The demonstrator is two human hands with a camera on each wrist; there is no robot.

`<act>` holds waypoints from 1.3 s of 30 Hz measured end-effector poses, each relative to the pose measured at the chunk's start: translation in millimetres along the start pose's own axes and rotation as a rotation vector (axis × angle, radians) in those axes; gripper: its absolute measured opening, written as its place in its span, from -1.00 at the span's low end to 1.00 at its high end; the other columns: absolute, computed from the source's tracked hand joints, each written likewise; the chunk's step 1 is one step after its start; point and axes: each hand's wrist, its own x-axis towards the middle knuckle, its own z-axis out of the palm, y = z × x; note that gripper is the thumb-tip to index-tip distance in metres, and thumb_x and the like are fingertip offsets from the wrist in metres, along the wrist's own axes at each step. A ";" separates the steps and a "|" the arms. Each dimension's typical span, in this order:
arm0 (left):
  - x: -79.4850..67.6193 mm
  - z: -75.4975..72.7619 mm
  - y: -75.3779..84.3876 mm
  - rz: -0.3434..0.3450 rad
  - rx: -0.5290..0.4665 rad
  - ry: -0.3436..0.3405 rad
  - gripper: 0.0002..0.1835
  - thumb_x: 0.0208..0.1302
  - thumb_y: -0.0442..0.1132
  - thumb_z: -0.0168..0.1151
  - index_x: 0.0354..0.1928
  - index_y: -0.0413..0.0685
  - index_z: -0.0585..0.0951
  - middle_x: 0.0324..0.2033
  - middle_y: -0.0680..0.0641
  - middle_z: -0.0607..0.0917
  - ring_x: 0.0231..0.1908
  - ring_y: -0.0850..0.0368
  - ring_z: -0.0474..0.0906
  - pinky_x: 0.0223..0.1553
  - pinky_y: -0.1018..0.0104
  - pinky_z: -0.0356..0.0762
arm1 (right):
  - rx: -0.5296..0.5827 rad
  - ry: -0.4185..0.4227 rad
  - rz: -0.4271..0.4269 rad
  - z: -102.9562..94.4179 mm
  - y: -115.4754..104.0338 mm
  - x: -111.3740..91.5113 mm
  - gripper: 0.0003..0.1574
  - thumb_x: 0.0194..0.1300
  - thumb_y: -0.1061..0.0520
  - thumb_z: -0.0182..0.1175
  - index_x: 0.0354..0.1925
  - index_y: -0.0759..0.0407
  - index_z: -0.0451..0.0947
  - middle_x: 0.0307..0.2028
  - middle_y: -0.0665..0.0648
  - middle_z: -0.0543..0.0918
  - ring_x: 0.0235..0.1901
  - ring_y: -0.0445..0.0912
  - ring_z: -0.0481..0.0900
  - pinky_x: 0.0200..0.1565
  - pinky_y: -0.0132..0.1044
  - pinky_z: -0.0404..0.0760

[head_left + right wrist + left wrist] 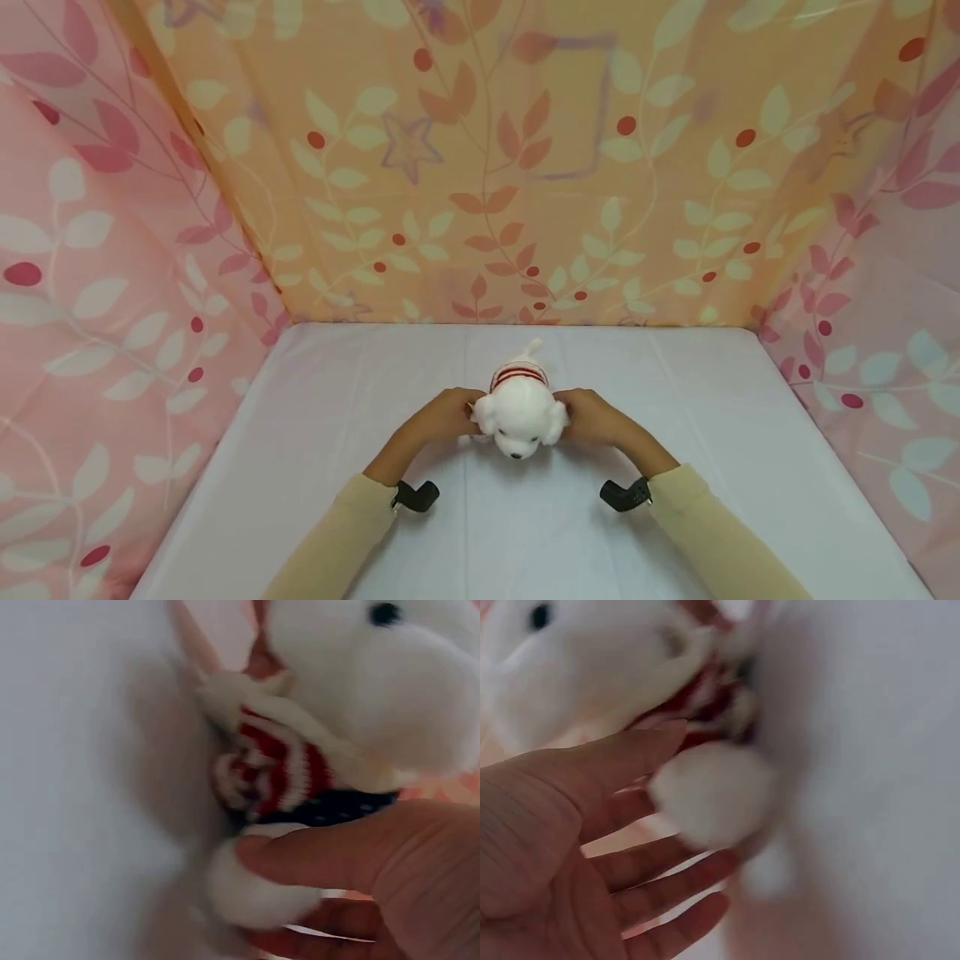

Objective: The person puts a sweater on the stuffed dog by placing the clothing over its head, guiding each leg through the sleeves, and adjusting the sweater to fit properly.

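Observation:
A white plush dog (519,408) in a red-and-white striped top stands on the white table, its face toward me. From one side my left hand (456,412) holds it. In the left wrist view the thumb and fingers (667,881) go round a round white paw (716,795). My right hand (592,417) grips the opposite side. The right wrist view shows its thumb (300,859) pressed on another white paw (262,896), with fingers behind it. Red knit and a dark blue patch (337,808) show on the dog's clothing. In the head view its ears partly hide my fingertips.
A white cloth covers the table (517,542). Leaf-patterned curtains enclose it: yellow-orange at the back (487,192), pink at the left (112,333) and right (892,333). A black wrist camera (418,497) juts inward from the left wrist, another (624,495) from the right.

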 end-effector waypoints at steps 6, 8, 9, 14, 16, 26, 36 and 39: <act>16.1 -28.0 -10.6 -0.020 -0.135 0.062 -0.68 0.39 -0.30 0.28 0.13 -0.25 0.65 -0.10 -0.20 0.75 -0.15 -0.09 0.69 -0.11 0.18 0.63 | 0.128 0.123 0.086 -30.4 2.9 8.8 -0.62 0.41 0.23 0.24 0.13 0.35 0.60 -0.06 0.24 0.72 -0.06 0.11 0.68 0.01 0.04 0.63; 25.6 -26.9 -14.0 -0.037 -0.179 0.063 -0.68 0.40 -0.28 0.28 0.14 -0.21 0.65 -0.06 -0.19 0.74 -0.12 -0.08 0.69 -0.12 0.20 0.64 | 0.171 0.167 0.115 -28.7 4.3 17.6 -0.59 0.44 0.17 0.23 0.17 0.35 0.58 0.04 0.28 0.69 -0.01 0.14 0.68 0.04 0.05 0.63; 30.1 -25.8 -14.8 -0.037 -0.191 0.056 -0.69 0.40 -0.28 0.28 0.14 -0.20 0.66 -0.04 -0.19 0.74 -0.11 -0.08 0.69 -0.12 0.21 0.64 | 0.186 0.174 0.120 -26.3 5.1 22.0 -0.58 0.44 0.16 0.24 0.18 0.34 0.57 0.08 0.30 0.68 0.00 0.15 0.69 0.04 0.04 0.64; 45.3 -21.3 -12.5 -0.045 -0.203 0.030 -0.75 0.41 -0.29 0.27 0.07 -0.16 0.69 0.00 -0.15 0.73 -0.04 -0.05 0.69 -0.06 0.19 0.64 | 0.195 0.195 0.124 -13.0 6.0 38.8 -0.67 0.42 0.17 0.25 0.10 0.27 0.64 0.07 0.25 0.69 -0.02 0.11 0.72 0.01 -0.02 0.67; 46.9 -20.3 -12.1 -0.055 -0.195 0.037 -0.78 0.40 -0.30 0.28 0.03 -0.16 0.70 -0.03 -0.12 0.74 -0.04 -0.02 0.70 -0.03 0.18 0.63 | 0.188 0.225 0.121 -8.8 5.5 42.7 -0.75 0.40 0.21 0.27 0.01 0.25 0.67 -0.01 0.23 0.72 -0.07 0.09 0.73 -0.04 -0.05 0.69; 49.2 -8.4 -18.2 -0.048 -0.121 0.128 -0.94 0.36 -0.32 0.31 -0.21 -0.15 0.72 -0.24 -0.07 0.77 -0.16 0.08 0.71 -0.05 0.18 0.61 | 0.164 0.338 0.119 5.6 6.2 47.9 -0.95 0.32 0.31 0.31 -0.22 0.27 0.68 -0.21 0.20 0.75 -0.15 0.10 0.75 -0.07 -0.02 0.70; 34.0 -1.2 -15.4 -0.065 -0.156 0.235 -0.84 0.37 -0.35 0.30 -0.05 -0.18 0.66 -0.18 -0.18 0.77 -0.16 -0.06 0.72 -0.08 0.07 0.64 | 0.102 0.424 0.088 8.5 6.0 32.1 -0.90 0.33 0.25 0.35 -0.17 0.24 0.68 -0.25 0.16 0.76 -0.22 0.03 0.74 -0.15 -0.10 0.71; 17.5 -3.6 -10.1 -0.028 -0.151 0.264 -0.83 0.35 -0.37 0.30 -0.05 -0.13 0.66 -0.18 -0.10 0.76 -0.17 -0.01 0.70 -0.10 0.12 0.65 | 0.111 0.423 0.036 5.5 -0.5 16.9 -0.85 0.33 0.26 0.33 -0.11 0.20 0.67 -0.21 0.11 0.76 -0.19 -0.01 0.72 -0.14 -0.12 0.70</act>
